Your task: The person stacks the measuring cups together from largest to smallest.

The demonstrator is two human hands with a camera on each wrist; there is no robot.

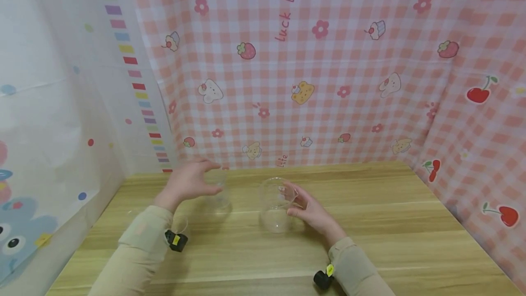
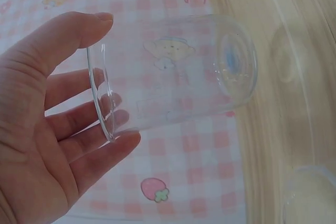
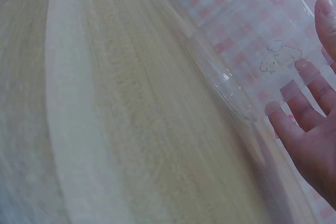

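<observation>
Two clear glasses stand close together above the wooden table. My left hand grips the small glass, thumb at the rim and fingers underneath. In the left wrist view this small glass lies sideways in my left hand and shows a faint cartoon print. My right hand holds the larger glass by its right side. In the right wrist view the larger glass also carries a cartoon print, and my fingers show through its wall.
A pink checked cloth with cartoon prints forms the back and right walls. A white dotted sheet closes the left side. Small black devices sit at each wrist.
</observation>
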